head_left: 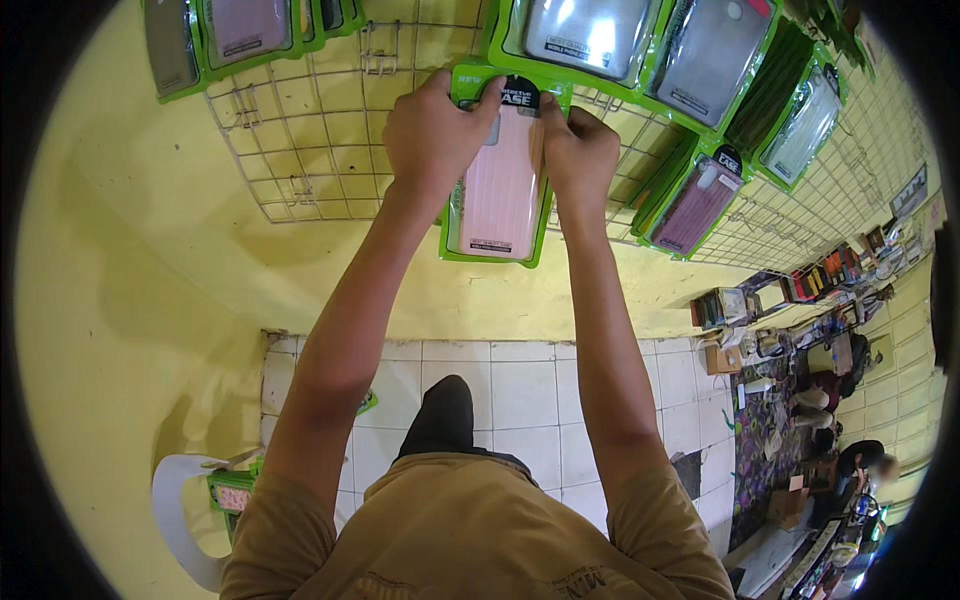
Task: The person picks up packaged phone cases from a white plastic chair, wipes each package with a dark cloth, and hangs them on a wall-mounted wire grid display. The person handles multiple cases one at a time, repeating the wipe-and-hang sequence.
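Both my arms stretch up toward a wire grid rack (330, 150) on the yellow wall. Between my hands is a pink phone case in a green-edged clear package (503, 200). My left hand (435, 135) grips its upper left edge, the thumb lying on the front. My right hand (582, 150) pinches the upper right edge, its thumb also on the front. The fingers behind the package are hidden. Just above hang more packaged phone cases (583, 40), close to the top of the held one. Whether the held package touches the rack, I cannot tell.
More packaged cases (693, 205) hang to the right and at upper left. A white plastic chair (185, 520) with packages on it stands at lower left. Shelves of boxes (725, 305) line the right side, and people (865, 465) sit at far right.
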Tool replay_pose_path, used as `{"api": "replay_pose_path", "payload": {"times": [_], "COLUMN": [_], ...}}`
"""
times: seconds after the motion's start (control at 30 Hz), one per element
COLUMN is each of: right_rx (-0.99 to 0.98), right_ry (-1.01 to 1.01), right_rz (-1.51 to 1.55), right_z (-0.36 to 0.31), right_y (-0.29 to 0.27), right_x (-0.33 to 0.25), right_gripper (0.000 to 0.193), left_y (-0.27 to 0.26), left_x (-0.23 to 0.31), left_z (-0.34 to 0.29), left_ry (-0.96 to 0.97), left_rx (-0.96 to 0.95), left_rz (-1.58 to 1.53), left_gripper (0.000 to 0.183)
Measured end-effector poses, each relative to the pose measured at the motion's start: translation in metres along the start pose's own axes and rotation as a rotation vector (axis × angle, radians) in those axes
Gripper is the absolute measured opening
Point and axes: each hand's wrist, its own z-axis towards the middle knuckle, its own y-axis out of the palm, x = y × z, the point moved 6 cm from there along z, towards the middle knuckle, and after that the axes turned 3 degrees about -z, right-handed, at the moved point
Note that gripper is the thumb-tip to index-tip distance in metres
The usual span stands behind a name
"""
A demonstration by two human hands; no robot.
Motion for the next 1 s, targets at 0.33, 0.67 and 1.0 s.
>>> {"api": "replay_pose_path", "payload": {"times": [0.33, 0.67, 1.0], "right_rx": [-0.240, -0.795, -1.342], "right_ry": [0.021, 0.510, 0.453], "right_rz": [-0.179, 0.022, 0.171], "right_z": [-0.124, -0.366, -0.504], "right_y": [-0.075, -0.187, -0.175], "right_x": [0.036, 0.065, 0.010], "right_gripper": [0.019, 0.034, 0.033], "left_y": [-0.064, -0.262, -0.420], "left_x": [-0.043, -0.037, 0.008], "left_z": [-0.127, -0.481, -0.632], "left_ry": [-0.342, -1.126, -1.361], "left_rx": [-0.399, -0.373, 0.123], "left_rz": [-0.175, -0.629, -0.433], "left_gripper": [0.030, 0.041, 0.040]}}
